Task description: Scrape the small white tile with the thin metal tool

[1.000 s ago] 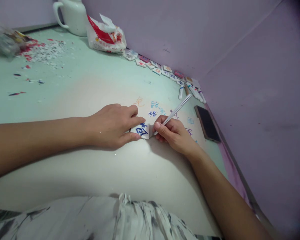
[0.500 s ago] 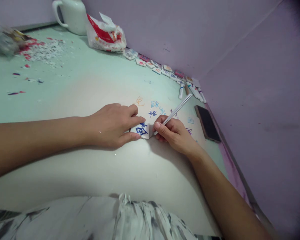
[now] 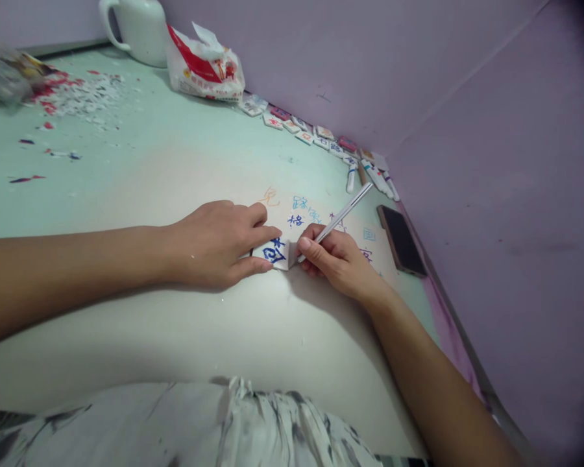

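My left hand (image 3: 219,243) lies on the pale green table (image 3: 175,168) with thumb and forefinger pinched on a small white tile (image 3: 274,251) bearing a blue painted character. My right hand (image 3: 338,259) is closed round a thin silver pen-like tool (image 3: 340,215), its tip touching the tile's right edge. Blue and orange characters (image 3: 299,211) are written on the table just beyond both hands.
A dark phone (image 3: 401,240) lies right of my hands by the purple wall. A row of small painted tiles (image 3: 304,133) and markers (image 3: 377,178) lines the wall. A red-and-white plastic bag (image 3: 204,65), a white kettle (image 3: 133,29) and paper scraps (image 3: 82,97) sit at the back.
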A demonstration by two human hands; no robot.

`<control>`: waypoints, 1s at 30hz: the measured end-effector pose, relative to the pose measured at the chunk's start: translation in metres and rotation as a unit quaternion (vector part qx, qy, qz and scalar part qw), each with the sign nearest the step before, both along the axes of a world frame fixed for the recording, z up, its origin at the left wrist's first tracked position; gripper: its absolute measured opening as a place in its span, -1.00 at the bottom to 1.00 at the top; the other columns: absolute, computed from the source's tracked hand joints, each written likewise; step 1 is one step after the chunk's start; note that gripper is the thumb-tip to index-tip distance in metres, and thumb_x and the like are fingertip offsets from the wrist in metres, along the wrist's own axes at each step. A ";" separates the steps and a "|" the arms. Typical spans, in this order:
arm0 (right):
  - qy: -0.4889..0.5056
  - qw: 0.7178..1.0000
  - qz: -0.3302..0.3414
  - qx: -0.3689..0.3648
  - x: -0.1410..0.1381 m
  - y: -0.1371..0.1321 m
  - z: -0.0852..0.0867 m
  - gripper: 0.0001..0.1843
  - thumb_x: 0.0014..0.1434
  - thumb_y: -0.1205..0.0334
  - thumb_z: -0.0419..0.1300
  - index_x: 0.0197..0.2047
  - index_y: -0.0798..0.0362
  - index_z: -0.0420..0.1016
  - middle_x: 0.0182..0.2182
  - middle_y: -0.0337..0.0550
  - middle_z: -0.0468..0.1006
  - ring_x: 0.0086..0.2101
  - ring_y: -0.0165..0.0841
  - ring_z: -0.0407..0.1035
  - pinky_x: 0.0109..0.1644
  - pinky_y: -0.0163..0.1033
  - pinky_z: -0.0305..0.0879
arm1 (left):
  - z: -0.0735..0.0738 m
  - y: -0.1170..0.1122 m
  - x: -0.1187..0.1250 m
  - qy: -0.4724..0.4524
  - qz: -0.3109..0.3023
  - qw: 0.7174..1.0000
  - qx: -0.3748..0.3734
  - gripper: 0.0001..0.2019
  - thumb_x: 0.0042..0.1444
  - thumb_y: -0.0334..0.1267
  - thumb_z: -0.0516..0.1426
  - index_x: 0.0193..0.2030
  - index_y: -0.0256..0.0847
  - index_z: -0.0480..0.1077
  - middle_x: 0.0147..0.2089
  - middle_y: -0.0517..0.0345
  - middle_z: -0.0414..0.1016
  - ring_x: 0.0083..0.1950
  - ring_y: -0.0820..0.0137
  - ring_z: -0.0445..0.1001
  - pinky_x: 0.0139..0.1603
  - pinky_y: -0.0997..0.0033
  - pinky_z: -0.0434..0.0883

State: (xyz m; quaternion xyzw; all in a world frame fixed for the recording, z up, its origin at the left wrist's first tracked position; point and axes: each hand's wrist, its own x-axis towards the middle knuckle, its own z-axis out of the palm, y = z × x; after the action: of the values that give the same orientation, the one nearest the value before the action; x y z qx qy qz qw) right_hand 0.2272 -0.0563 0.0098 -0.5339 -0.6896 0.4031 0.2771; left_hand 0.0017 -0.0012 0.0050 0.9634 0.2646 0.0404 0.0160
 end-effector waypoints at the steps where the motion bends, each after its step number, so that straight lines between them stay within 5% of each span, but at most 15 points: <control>1: 0.001 1.000 0.001 0.001 0.000 0.000 0.000 -0.39 0.22 -0.36 0.11 -0.50 0.04 0.33 -0.53 -0.27 0.36 -0.53 -0.46 0.23 -0.40 -0.28 0.16 | 0.000 0.000 0.000 0.000 0.001 1.000 0.000 -0.52 0.32 0.06 -0.05 0.24 -0.08 0.37 0.00 -0.06 0.45 -0.22 0.24 0.47 -0.24 0.28 0.29; 30: 0.000 1.000 0.001 -0.007 0.001 0.000 -0.001 -0.43 0.24 -0.33 0.12 -0.46 0.04 0.34 -0.53 -0.27 0.37 -0.53 -0.46 0.23 -0.41 -0.28 0.15 | -0.003 0.000 0.001 -0.009 -0.001 1.000 0.005 -0.52 0.31 0.06 -0.06 0.23 -0.07 0.38 0.00 -0.06 0.45 -0.23 0.22 0.48 -0.25 0.26 0.28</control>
State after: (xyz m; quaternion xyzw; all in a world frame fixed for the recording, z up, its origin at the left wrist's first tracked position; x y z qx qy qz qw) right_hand 0.2282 -0.0567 0.0092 -0.5351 -0.6872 0.4084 0.2732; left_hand 0.0022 -0.0009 0.0025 0.9634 0.2631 0.0499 0.0135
